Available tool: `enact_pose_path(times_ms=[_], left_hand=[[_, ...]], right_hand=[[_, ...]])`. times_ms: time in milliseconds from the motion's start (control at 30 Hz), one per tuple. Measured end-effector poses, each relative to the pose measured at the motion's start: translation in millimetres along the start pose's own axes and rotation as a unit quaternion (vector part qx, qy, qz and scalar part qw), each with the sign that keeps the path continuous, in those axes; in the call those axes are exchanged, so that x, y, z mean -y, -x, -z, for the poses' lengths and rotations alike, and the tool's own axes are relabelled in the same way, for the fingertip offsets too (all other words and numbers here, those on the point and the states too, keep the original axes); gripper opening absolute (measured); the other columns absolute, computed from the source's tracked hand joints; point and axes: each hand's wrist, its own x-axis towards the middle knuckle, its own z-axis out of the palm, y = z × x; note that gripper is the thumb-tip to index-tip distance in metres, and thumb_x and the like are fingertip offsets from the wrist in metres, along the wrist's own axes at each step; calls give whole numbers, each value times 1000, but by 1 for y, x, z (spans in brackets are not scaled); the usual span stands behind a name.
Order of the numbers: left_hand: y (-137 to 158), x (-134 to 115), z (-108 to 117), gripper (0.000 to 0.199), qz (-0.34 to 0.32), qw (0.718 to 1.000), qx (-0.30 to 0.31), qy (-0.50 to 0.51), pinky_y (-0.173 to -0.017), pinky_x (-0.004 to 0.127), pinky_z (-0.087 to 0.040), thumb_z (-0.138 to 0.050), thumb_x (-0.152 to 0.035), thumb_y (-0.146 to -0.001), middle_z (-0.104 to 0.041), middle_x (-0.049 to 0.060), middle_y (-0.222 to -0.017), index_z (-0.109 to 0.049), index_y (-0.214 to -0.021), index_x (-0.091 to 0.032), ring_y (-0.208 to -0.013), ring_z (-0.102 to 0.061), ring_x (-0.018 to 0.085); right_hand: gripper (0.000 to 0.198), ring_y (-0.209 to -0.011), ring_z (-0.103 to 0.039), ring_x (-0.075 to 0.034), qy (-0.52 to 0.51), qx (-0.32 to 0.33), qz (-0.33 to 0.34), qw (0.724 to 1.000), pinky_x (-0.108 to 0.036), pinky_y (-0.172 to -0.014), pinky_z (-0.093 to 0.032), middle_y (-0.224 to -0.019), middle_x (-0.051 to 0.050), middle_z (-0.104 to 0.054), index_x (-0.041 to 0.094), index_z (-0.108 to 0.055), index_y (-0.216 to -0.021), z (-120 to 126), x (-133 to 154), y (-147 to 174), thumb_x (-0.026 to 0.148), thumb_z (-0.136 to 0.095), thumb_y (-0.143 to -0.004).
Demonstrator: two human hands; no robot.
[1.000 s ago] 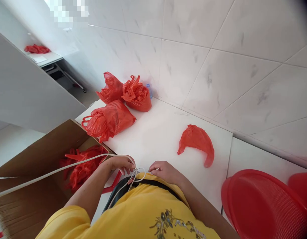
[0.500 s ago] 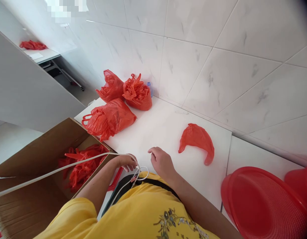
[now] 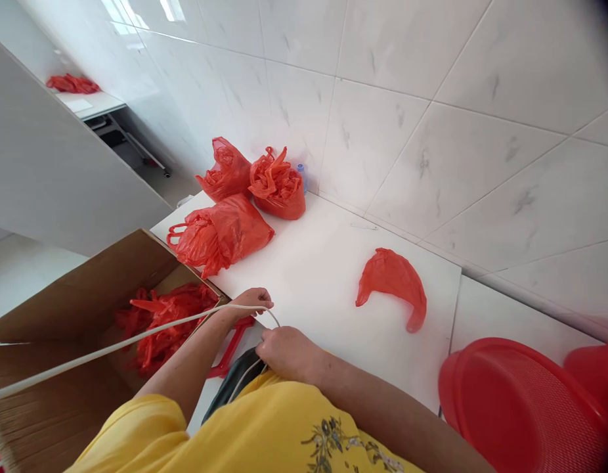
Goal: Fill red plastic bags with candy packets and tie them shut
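Observation:
A white cable [image 3: 151, 330] runs in from the left edge, passes over my left wrist and bends down between my hands. My left hand [image 3: 255, 301] is closed with its fingertips together, the cable lying along it. Lower and to the right, my right hand [image 3: 290, 351] is curled in a fist around the cable near my waist, its fingertips mostly hidden. Below the fist, the cable continues down across dark cloth by my yellow shirt [image 3: 264, 420]. A flattened red plastic bag [image 3: 393, 279] lies on the white table [image 3: 318, 269] to the right of my hands.
Three stuffed red bags [image 3: 225, 233] stand at the table's far left, with a bottle [image 3: 303, 176] behind them. A cardboard box [image 3: 87, 282] holding red bags [image 3: 171, 322] is at left. A red basket [image 3: 505, 394] sits at right. The tiled wall [image 3: 383, 131] bounds the back.
My right hand has come down and left and closed on the cable at my waist, covering its loop. My left hand has risen slightly, its fingers drawn together.

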Motion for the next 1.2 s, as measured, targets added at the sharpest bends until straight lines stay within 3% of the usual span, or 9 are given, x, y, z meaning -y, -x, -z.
enact_pose_path(times_ms=[167, 333, 500, 600, 833, 967, 1067, 1200], left_hand=[[1, -7, 3, 32, -19, 999, 18, 18, -55, 24, -43, -68, -43, -61, -60, -1, -70, -59, -80, -18, -65, -58, 15], [-6, -1, -1, 33, -25, 999, 24, 25, -56, 24, -43, -66, -44, -62, -59, -1, -67, -59, -81, -18, -64, -57, 14], [-5, -1, -4, 33, -26, 999, 28, 20, -58, 25, -44, -68, -44, -62, -61, 0, -72, -59, -81, -18, -68, -58, 15], [-3, -7, -4, 34, -24, 999, 35, 10, -58, 25, -44, -68, -44, -62, -61, 0, -71, -59, -81, -18, -67, -57, 16], [1, -35, 3, 37, -59, 997, 40, 10, -55, 24, -41, -68, -49, -61, -56, -2, -67, -56, -78, -19, -63, -54, 14], [11, -61, 7, 37, -86, 994, 56, 24, -58, 24, -41, -69, -49, -63, -56, -3, -68, -56, -81, -19, -65, -54, 14], [26, -85, 11, 39, -119, 987, 56, 90, -57, 23, -39, -72, -50, -65, -54, -4, -70, -56, -84, -21, -65, -53, 12], [56, -106, 28, 46, -184, 950, 26, 250, -45, 19, -26, -72, -61, -63, -45, -6, -62, -54, -82, -24, -53, -41, 7]], right_hand=[[18, -75, -65, -19, -22, 17, -5, 1000, -27, -58, -41, -83, -8, -67, 13, -69, -82, 0, -6, -2, 7, -53, -82], [13, -81, -63, -14, -170, -50, -44, 983, -23, -70, -43, -89, -4, -69, 17, -71, -89, -20, -18, -7, 18, -59, -86], [14, -77, -61, -16, -89, -37, -3, 995, -25, -68, -44, -86, -5, -65, 17, -70, -87, -24, -12, -3, 24, -57, -87], [18, -78, -63, -18, -58, -40, -13, 997, -26, -66, -46, -88, -6, -64, 16, -67, -91, -19, -5, 0, 31, -61, -85], [17, -71, -65, -19, -6, -70, -1, 998, -28, -55, -48, -91, -7, -65, 15, -62, -97, 0, 0, 11, 27, -54, -88], [13, -71, -66, -18, -11, -18, -2, 1000, -26, -52, -46, -84, -5, -67, 16, -64, -85, 5, -3, 12, 25, -56, -87], [15, -80, -67, -18, -21, -22, 6, 1000, -26, -56, -47, -89, -3, -70, 16, -65, -85, 6, -6, 11, 28, -59, -87], [18, -103, -63, -12, -107, -109, 5, 988, -20, -75, -49, -105, 2, -71, 19, -67, -93, 12, -2, 14, 30, -52, -94]])
